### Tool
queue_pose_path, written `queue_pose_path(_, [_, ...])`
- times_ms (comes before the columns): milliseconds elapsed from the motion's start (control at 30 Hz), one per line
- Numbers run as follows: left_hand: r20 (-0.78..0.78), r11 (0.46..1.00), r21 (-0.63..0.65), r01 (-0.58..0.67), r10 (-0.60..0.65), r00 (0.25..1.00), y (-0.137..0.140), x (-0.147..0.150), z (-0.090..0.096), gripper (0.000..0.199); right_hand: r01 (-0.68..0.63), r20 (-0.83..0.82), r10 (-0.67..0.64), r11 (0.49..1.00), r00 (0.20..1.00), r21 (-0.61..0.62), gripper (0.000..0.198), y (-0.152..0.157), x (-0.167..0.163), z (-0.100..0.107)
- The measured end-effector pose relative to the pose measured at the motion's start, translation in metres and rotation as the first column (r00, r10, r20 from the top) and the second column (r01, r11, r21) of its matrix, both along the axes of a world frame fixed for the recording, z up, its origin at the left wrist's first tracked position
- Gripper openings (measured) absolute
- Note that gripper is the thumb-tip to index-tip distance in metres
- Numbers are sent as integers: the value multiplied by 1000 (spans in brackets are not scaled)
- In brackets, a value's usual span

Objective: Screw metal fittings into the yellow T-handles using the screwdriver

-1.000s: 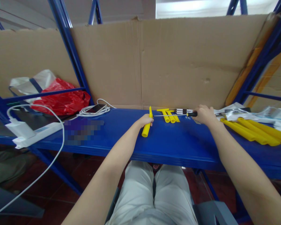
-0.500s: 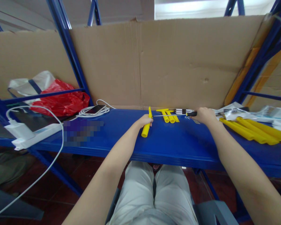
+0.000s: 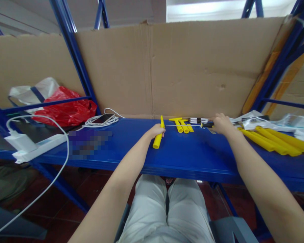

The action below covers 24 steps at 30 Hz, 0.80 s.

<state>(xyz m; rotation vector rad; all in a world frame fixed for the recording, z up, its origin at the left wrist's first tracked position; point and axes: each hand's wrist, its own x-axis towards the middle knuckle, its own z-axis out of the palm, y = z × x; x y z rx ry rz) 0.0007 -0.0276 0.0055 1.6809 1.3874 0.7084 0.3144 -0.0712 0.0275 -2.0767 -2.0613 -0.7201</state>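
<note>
My left hand (image 3: pixel 157 131) is closed around a yellow T-shaped plastic piece (image 3: pixel 157 141), its round tube end pointing toward me. In my right hand (image 3: pixel 222 124) is the black handle of a long screwdriver (image 3: pixel 183 126). Its thin metal shaft runs left, nearly level, and the tip meets the yellow piece beside my left fingers. Whether the tip sits in a screw is too small to tell. Just behind the shaft lie several more yellow T-shaped pieces (image 3: pixel 179 125). Small black-and-white cylinders (image 3: pixel 198 120) rest near my right hand.
Long yellow tubes (image 3: pixel 281 141) and clear plastic bags (image 3: pixel 302 125) occupy the right side of the blue table (image 3: pixel 182 158). At left are a white power strip (image 3: pixel 44 146), a coiled white cable (image 3: pixel 101 121) and a red bag (image 3: pixel 68 106). A cardboard panel (image 3: pixel 187 67) stands behind.
My right hand's fingers have shifted slightly on the screwdriver handle. The left hand and the yellow piece stay where they were.
</note>
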Motion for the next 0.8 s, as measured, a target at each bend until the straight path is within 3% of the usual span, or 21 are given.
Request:
queue_pose_path(167, [5,1000,0,-9,9,1000,-1,0,1,18,65,20,-67,996,998,62,34,-5,-9,1])
queue_pose_path(300, [-2,1000,4,-2,2,1000,0,0,0,19,132,-40,-132,991,990,5,33,-2,-6,2])
queue_pose_path(500, [7,1000,9,4,-4,1000,4,-1,-3,18,36,-79,-44,994,996,-102,37,0,1,5])
queue_pose_path(800, [20,1000,5,8,-8,1000,9,-1,-7,18,42,-86,-47,997,995,-60,33,-2,-2,4])
